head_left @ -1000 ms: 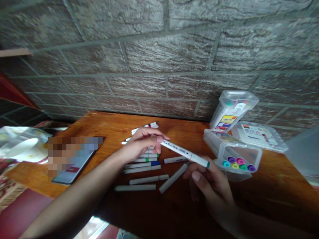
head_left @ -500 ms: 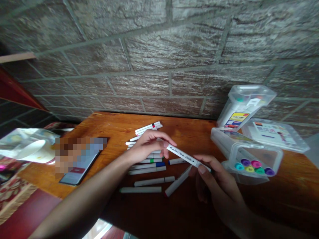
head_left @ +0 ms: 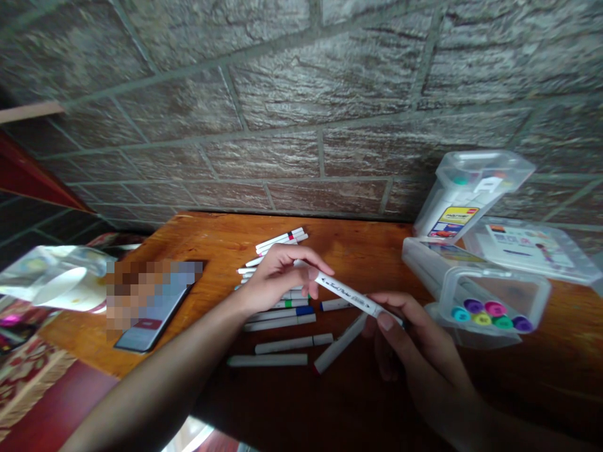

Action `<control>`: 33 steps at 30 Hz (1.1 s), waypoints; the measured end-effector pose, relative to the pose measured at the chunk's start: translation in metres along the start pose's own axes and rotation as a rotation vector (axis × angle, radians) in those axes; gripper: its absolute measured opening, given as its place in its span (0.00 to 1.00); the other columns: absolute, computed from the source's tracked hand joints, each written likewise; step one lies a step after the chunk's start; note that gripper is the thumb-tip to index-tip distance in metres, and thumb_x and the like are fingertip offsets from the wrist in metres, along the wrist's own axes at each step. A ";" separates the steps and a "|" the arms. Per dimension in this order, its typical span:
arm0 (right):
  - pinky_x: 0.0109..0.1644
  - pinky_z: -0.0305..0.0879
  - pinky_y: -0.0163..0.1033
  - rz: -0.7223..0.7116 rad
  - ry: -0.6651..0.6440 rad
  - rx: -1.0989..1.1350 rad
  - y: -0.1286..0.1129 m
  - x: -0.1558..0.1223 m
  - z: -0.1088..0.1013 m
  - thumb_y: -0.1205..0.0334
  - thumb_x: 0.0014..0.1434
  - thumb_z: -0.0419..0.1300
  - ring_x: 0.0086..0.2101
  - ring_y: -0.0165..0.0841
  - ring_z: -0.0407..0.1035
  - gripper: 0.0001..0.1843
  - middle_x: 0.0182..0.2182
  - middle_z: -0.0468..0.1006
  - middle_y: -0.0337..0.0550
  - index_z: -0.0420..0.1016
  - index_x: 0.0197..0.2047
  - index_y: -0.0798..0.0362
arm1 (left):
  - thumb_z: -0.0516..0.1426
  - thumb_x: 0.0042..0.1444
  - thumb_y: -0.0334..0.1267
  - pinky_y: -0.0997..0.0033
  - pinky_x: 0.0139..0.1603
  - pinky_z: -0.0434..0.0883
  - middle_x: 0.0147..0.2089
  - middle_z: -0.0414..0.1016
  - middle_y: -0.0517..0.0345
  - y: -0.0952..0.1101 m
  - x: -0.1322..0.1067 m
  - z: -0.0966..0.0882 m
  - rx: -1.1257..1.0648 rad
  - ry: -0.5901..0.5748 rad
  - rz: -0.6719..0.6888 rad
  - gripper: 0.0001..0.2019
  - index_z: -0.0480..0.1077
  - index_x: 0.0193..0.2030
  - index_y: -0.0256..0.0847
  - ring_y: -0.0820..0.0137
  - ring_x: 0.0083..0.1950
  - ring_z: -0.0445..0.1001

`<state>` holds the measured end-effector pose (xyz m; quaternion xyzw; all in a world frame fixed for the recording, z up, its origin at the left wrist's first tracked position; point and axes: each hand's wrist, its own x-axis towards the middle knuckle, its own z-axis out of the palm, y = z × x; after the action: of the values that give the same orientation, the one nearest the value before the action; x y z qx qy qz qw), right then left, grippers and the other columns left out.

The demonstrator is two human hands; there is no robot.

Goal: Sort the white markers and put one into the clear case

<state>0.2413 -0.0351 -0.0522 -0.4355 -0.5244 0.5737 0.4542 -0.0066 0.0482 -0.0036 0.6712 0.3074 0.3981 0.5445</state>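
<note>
Nearest you, your right hand (head_left: 414, 345) closes thumb and fingers on one end of a white marker (head_left: 346, 293), and your left hand (head_left: 285, 276) pinches the other end, so each grip is narrowed to the barrel's width; held at both ends, it looks steadied so the printed side faces you. You have it raised above the bench (head_left: 226, 242), over the right side of the loose markers (head_left: 268, 360); its long axis slants, the dark-tipped end pointing right and toward you, the other left and away. Your loose markers lie mostly side by side, lengths running left to right, perhaps to keep them apart, though one slants near your right hand. Off to the right, the open clear box (head_left: 426, 271) lies with its coloured caps (head_left: 483, 316) facing out, probably so you can read them; behind it a taller clear case (head_left: 447, 198) stands near the brick wall (head_left: 367, 144)
</note>
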 end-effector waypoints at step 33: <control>0.25 0.59 0.35 -0.168 -0.368 -0.455 -0.011 0.003 -0.003 0.52 0.74 0.51 0.23 0.31 0.67 0.20 0.23 0.73 0.38 0.78 0.35 0.49 | 0.59 0.50 0.35 0.75 0.24 0.63 0.15 0.65 0.64 0.019 0.018 -0.028 -0.384 0.586 0.177 0.08 0.80 0.31 0.36 0.76 0.18 0.60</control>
<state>0.2442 -0.0311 -0.0419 -0.3698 -0.7471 0.4712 0.2883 -0.0227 0.0733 0.0207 0.4378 0.3108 0.6697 0.5130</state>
